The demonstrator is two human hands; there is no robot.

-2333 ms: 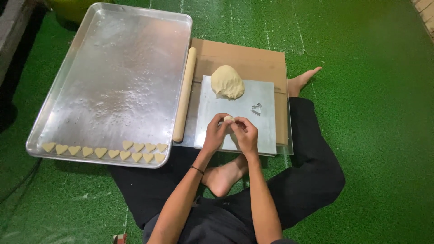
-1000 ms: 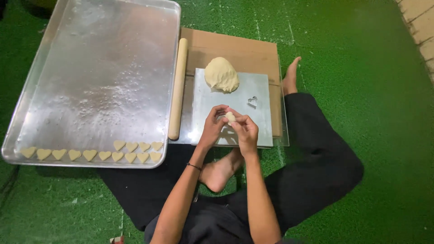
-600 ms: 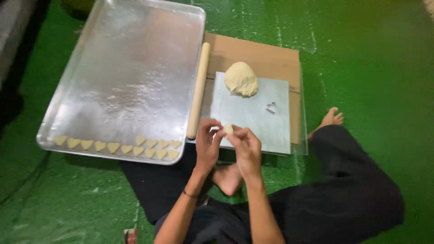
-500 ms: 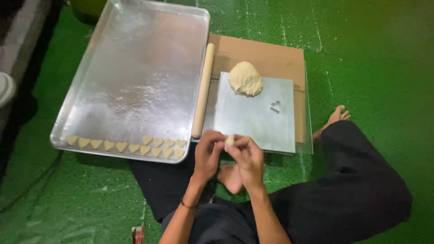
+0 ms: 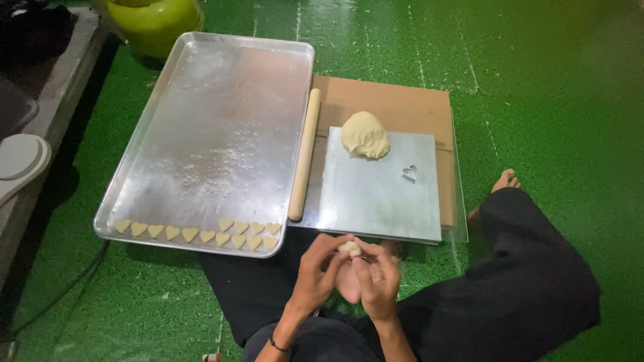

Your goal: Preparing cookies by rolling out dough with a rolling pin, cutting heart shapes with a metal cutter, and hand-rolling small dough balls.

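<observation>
My left hand (image 5: 315, 273) and my right hand (image 5: 377, 280) meet above my lap and pinch a small piece of dough (image 5: 349, 249) between their fingertips. Just beyond them lies a square metal work plate (image 5: 376, 194) on brown cardboard (image 5: 402, 107). A big lump of dough (image 5: 365, 135) sits at the plate's far edge. A small heart-shaped metal cutter (image 5: 410, 174) lies to its right. A wooden rolling pin (image 5: 304, 154) rests along the plate's left side. The large baking tray (image 5: 215, 134) on the left carries several heart-shaped dough pieces (image 5: 201, 233) along its near edge.
Green artificial turf (image 5: 537, 100) covers the floor. A yellow-green round container (image 5: 154, 23) stands behind the tray. A grey ledge with a white round object (image 5: 20, 157) runs along the left. My crossed legs in dark trousers (image 5: 510, 295) fill the foreground, with a bare foot (image 5: 503, 182) at right.
My hands have drawn back from over the metal plate toward my lap, still working the small dough piece. The camera view shifted, showing more of the floor on the left.
</observation>
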